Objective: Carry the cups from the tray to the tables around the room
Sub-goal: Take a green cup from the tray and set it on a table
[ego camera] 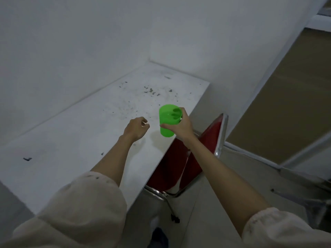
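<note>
A bright green plastic cup (pixel 167 120) is upright in my right hand (pixel 180 125), which grips it from the right side with the thumb across its front. The cup is just above or touching the white table (pixel 71 140) near its right edge; I cannot tell which. My left hand (pixel 137 129) hovers over the table just left of the cup, fingers loosely curled and holding nothing. No tray is in view.
The table top is dusty, with dark specks (pixel 152 91) toward its far end, and stands against white walls at the back and left. A red chair (pixel 189 161) with a chrome frame is tucked under the table's right edge. Pale floor lies to the right.
</note>
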